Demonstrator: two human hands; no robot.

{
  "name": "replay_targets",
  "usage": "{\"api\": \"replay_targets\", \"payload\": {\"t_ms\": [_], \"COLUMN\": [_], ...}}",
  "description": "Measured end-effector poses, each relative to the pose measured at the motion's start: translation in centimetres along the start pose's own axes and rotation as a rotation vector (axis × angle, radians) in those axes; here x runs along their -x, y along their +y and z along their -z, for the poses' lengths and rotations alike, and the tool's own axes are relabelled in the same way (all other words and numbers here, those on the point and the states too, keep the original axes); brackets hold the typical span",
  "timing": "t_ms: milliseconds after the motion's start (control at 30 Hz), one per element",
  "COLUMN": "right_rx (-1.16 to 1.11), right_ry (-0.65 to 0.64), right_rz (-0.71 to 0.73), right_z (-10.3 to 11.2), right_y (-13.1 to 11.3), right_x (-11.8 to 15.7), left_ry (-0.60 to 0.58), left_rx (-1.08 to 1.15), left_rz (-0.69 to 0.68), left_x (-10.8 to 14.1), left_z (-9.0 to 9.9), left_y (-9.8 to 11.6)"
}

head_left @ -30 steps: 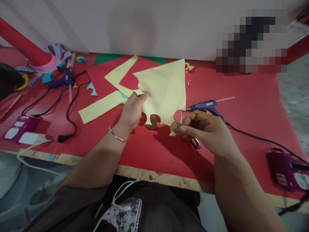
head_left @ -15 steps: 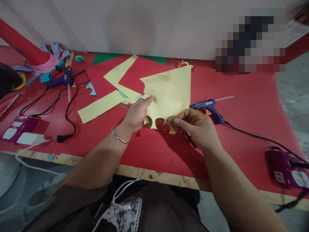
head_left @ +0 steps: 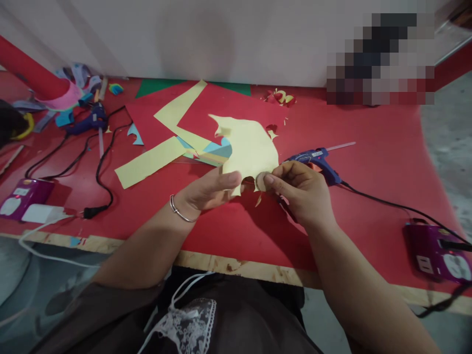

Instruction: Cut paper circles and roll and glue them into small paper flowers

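My left hand (head_left: 212, 189) grips a pale yellow sheet (head_left: 252, 145) by its lower left part, thumb on top and fingers beneath. The sheet is curled, with round bites cut out of its near edge. Between thumb and fingers of my right hand (head_left: 300, 189) is a small round pale disc (head_left: 262, 181), held against the sheet's near edge. A dark, partly hidden object (head_left: 287, 207) shows under that hand; I cannot make out its kind. Just behind my right hand lies a blue glue gun (head_left: 313, 160) with a glue stick in its back.
Yellow strips (head_left: 145, 162) lie by a red sheet (head_left: 142, 115). Yellow and red scraps (head_left: 282, 97) sit at the back. Another glue gun (head_left: 88, 122) and cords are on the left. Purple boxes (head_left: 27, 194) stand at both sides, near the table's wooden edge (head_left: 250, 265).
The yellow sheet has turned and curled towards me, so its straight far corner no longer shows. My left hand has shifted slightly lower; the right still pinches the disc at the near edge.
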State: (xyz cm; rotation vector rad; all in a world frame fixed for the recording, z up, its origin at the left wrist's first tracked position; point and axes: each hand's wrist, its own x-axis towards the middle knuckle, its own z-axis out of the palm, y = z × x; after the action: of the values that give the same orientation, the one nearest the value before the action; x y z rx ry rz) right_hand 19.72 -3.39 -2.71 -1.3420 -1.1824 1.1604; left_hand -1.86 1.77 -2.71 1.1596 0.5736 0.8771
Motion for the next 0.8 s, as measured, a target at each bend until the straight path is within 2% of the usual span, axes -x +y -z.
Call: {"api": "replay_targets", "payload": {"t_ms": [67, 100, 133, 233, 300, 600, 800], "right_rx": [-0.026, -0.033, -0.031, 0.018, 0.06, 0.177, 0.17], "right_ry": [0.018, 0.03, 0.038, 0.036, 0.039, 0.139, 0.086], "right_rz": [0.006, 0.014, 0.025, 0.05, 0.057, 0.075, 0.075], "right_z": [-0.1, -0.2, -0.2, -0.3, -0.3, 0.0, -0.1], "right_y": [-0.3, -0.4, -0.5, -0.5, -0.4, -0.3, -0.4], "right_x": [0.1, 0.2, 0.3, 0.4, 0.4, 0.4, 0.6], "left_ry": [-0.186, -0.227, -0.207, 0.056, 0.164, 0.239, 0.283], "left_rx": [0.044, 0.056, 0.06, 0.063, 0.088, 0.105, 0.094], "left_rz": [0.071, 0.096, 0.1, 0.055, 0.029, 0.052, 0.017], "left_x": [0.0, 0.0, 0.0, -0.3, -0.4, -0.8, -0.7], "left_z": [-0.2, -0.6, -1.0, -2.6, -3.3, -2.7, -3.0], "left_y": [0.2, 0.1, 0.0, -0.9, -1.5, -1.8, -1.7]}}
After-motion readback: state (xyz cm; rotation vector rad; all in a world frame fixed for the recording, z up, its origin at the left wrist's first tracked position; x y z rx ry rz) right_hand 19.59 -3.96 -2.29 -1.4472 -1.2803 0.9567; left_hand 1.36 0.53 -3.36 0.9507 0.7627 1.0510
